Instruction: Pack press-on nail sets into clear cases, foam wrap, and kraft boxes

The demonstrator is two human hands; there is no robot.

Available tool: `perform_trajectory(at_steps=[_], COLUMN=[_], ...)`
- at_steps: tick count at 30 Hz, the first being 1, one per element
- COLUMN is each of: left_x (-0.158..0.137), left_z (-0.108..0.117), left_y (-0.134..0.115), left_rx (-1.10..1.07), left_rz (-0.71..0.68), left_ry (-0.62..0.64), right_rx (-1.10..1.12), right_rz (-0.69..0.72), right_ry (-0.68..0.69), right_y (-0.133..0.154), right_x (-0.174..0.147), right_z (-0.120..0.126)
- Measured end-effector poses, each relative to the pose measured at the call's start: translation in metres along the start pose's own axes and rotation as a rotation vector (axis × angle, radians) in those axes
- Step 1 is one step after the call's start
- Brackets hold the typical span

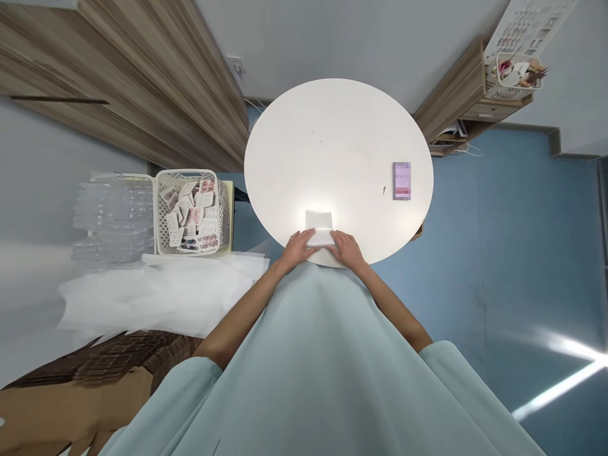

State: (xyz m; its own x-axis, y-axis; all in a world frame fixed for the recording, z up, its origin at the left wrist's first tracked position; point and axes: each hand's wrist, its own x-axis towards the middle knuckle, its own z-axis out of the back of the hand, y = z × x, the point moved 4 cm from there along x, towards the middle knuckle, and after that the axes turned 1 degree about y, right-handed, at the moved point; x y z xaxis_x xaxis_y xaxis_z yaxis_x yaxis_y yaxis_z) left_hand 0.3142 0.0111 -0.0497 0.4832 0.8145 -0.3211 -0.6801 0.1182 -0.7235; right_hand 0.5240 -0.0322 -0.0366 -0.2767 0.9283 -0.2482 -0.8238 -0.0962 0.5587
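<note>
A small white folded sheet (319, 220) lies at the near edge of the round white table (332, 139), with a crease across its middle. I cannot tell whether it is paper or plastic. My left hand (298, 247) grips its left side, fingers on the sheet's near half and thumb at the near edge. On the opposite side my right hand (348, 249) holds it the same way. Toward the right side of the table lies a purple box (401, 181), its print blurred, apart from both hands.
To the left stands a white perforated basket (159, 209) of small printed packets, beside stacked clear plastic packaging (114, 218). White sheets (161, 291) and brown cardboard (76, 405) are nearer me. A wooden cabinet (456, 95) carrying another basket (515, 92) stands at the back right.
</note>
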Motion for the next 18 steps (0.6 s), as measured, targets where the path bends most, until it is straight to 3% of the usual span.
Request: perform_trajectory(at_steps=[5,11,18], left_x=[0.011,0.031,0.052], left_z=[0.013,0.019,0.024], left_y=[-0.003,0.003,-0.001], left_rx=[-0.095,-0.035,-0.064], left_rz=[0.061,0.380,0.479], left_ry=[-0.094,-0.172,-0.205], right_rx=[-0.001,-0.010,0.039], right_rz=[-0.104,-0.264,-0.410], right_ry=[-0.040,-0.036,-0.045], right_y=[0.002,0.002,-0.004], right_x=[0.023,0.051,0.069], right_z=[0.009,0.014,0.020])
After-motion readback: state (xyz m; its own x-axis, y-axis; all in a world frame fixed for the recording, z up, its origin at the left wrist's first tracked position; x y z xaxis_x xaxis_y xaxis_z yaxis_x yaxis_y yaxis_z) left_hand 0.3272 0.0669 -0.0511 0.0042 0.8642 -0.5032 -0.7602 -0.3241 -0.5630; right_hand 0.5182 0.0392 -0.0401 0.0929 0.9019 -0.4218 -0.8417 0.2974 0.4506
